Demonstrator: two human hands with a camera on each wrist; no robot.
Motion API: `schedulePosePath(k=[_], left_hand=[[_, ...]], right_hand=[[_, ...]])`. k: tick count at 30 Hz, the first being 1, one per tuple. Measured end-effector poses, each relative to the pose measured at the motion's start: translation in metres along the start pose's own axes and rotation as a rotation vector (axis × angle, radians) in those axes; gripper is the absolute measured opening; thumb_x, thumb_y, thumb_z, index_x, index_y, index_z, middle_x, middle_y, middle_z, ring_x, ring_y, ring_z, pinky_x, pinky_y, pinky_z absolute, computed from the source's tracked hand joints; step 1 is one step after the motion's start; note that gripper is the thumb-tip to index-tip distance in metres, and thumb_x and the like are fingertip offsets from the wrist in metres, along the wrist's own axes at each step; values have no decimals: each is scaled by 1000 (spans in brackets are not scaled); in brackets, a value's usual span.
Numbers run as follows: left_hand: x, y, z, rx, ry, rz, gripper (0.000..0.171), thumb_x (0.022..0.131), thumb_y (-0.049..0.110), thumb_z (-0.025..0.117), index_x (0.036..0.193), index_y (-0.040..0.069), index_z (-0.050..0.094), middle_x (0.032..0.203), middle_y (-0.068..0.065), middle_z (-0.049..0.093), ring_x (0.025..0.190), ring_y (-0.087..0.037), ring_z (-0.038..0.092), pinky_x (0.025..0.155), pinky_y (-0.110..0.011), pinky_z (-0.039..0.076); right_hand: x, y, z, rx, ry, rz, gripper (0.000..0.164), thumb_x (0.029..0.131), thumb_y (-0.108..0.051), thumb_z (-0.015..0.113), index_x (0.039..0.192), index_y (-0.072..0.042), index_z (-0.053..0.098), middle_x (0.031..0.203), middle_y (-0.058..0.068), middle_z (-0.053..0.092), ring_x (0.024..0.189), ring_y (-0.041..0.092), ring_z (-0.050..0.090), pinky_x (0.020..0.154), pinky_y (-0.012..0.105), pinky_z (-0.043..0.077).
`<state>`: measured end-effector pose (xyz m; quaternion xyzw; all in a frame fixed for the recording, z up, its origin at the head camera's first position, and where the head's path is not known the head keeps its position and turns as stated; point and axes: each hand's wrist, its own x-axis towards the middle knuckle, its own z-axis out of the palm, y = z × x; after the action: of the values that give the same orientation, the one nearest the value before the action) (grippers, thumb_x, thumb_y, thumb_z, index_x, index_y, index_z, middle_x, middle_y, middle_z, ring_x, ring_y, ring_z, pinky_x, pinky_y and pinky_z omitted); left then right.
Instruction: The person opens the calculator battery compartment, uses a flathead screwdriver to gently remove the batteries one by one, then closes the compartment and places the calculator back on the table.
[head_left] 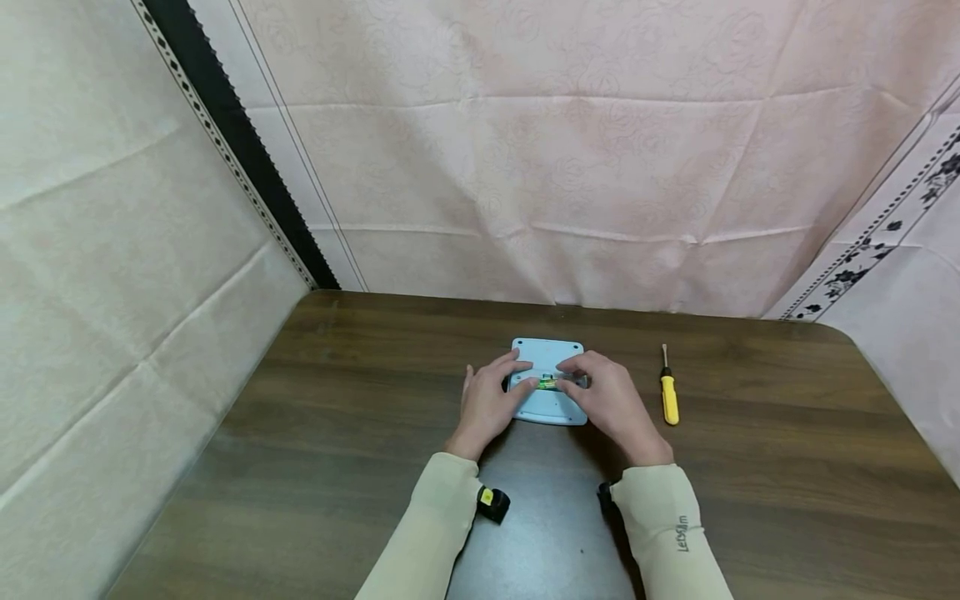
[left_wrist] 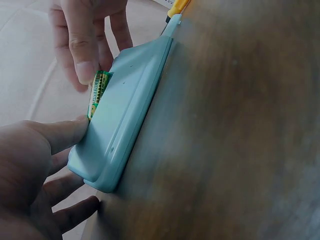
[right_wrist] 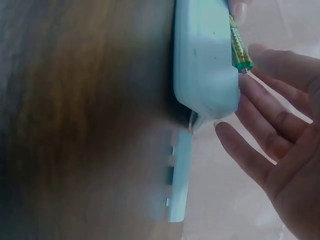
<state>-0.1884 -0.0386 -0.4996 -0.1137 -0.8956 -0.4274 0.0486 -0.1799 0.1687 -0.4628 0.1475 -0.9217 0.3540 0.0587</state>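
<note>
A light blue plastic device (head_left: 551, 407) lies on the table with a recess in its upper face. In that recess a green battery (head_left: 548, 384) sits tilted, one end raised above the surface, as the right wrist view shows. My left hand (head_left: 491, 404) is at the device's left side; its thumb presses the battery's (left_wrist: 98, 95) lower end, the other fingers extended along the edge. Opposite, my right hand (head_left: 611, 404) holds its thumb and fingertips close around the raised end of the battery (right_wrist: 240, 49), fingers loosely spread. Whether they touch it is unclear.
A screwdriver (head_left: 669, 392) with a yellow handle lies to the right of the device. A light blue strip with small tabs (right_wrist: 181, 177), like a cover, is on the wooden table (head_left: 360, 400) beside the device. Light patterned cloth (head_left: 570, 183) hangs behind the table.
</note>
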Motion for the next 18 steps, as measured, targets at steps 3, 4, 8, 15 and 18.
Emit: schedulePosePath(k=[3,4,8,15,18], left_hand=[[0,0,0,-2,4,10,34,104,32,71,134,16,75,155,-6,57,147,-29,48,125,-68,7],[0,0,0,-2,8,14,34,104,32,71,134,15,75,155,-6,57,147,-29,49,124,-69,8],[0,1,0,-7,16,24,34,104,31,71,134,14,76,155,-6,58,146,-30,49,124,-69,8],[-1,0,0,-13,15,32,34,105,31,71,133,14,76,154,-7,58,146,-29,49,124,-70,8],[0,0,1,-5,14,30,34,105,31,71,134,14,75,155,-6,58,146,-28,49,124,-69,8]], right_hand=[[1,-1,1,-24,-10,-3,21,96,-9,81,116,-2,79,114,11,72,100,30,66,90,50,59],[2,-2,2,-30,-13,-2,21,96,-9,80,115,-2,79,116,12,72,104,31,66,93,52,58],[3,-4,3,-41,-21,-5,17,96,-6,79,113,-1,80,118,14,72,118,37,64,103,57,52],[2,-8,7,-57,-18,-46,14,95,0,78,108,-1,81,111,12,71,113,36,64,97,55,55],[2,-10,7,-72,-10,-59,14,94,1,79,107,-1,81,109,12,71,111,36,64,96,54,55]])
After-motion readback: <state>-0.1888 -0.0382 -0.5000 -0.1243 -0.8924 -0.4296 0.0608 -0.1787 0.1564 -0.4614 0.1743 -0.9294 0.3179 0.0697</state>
